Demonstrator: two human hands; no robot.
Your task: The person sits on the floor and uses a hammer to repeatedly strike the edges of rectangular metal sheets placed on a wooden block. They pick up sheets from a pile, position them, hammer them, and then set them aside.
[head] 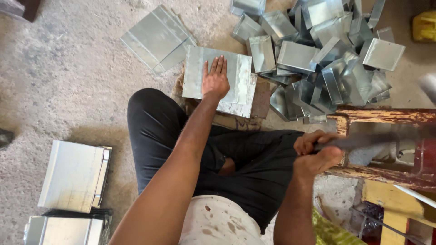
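Concrete floor (54,68), rough and grey, carrying all the sheet-metal work; the seated person's dark-trousered legs (236,159) cross the middle of the view.

Heap of folded galvanised sheet-metal boxes (318,54), open-sided and tumbled over one another, lying up and to the right of the left hand's fingers; what, if anything, lies inside them cannot be told.

Wooden frame with peeling red paint (386,115), just beyond the right hand, to its right.

Two stacks of folded sheet pieces (72,174), well to the left of and below both hands, one stack nearer the lower edge than the other.

Flat creased sheets (156,36), overlapped, up and to the left of the left fingers.

Galvanised sheet-metal piece (234,86), rectangular with a crease down it, resting on a brown block (261,97) in front of the knees. It lies directly under the left hand.

Left hand (215,80), palm down on this sheet, fingers (217,66) extended and close together, pressing flat rather than gripping.

Right hand (315,152), closed in a fist about the handle of a dark tool (363,141), fingers curled tightly round it. The tool is blurred, so its kind cannot be told; it extends rightward from the fist across the wooden frame.

Yellow object (424,26), at the upper right corner, far from both hands.
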